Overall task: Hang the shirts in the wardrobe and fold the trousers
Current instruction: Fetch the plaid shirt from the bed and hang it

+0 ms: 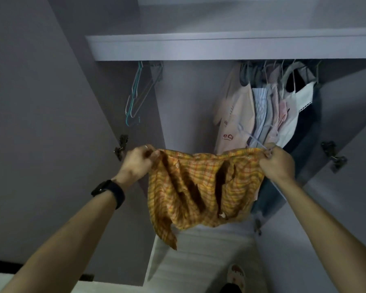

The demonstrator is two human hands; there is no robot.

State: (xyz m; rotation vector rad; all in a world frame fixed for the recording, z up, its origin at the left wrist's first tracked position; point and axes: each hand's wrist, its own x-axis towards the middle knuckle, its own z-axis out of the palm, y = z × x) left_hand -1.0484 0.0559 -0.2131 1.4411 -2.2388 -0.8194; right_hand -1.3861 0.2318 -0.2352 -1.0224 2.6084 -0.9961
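1. The plaid shirt [203,187] is up in the air before the open wardrobe [220,47], limp and creased. It looks like light, soft cloth that sags wherever nothing holds it.
2. Left hand [135,162] pinches one top edge. Right hand [278,160] pinches the other, a pale hanger [251,137] apparently clutched with it.
3. Best hold, I'd say: the shoulder seams, near the collar.
4. Behind, hung shirts [262,106] crowd the right and spare hangers [137,94] dangle left.

A: Where does your single view look from?
B: From your head, wide-angle, facing forward and down into the open grey flat-walled wardrobe [188,98].
A: How near?
B: Close. Your left hand [135,160] and right hand [278,160] sit mid-frame, the orange checked fabric shirt [199,187] between your fingers [269,154], the pale grey shelf board [220,47] above them.
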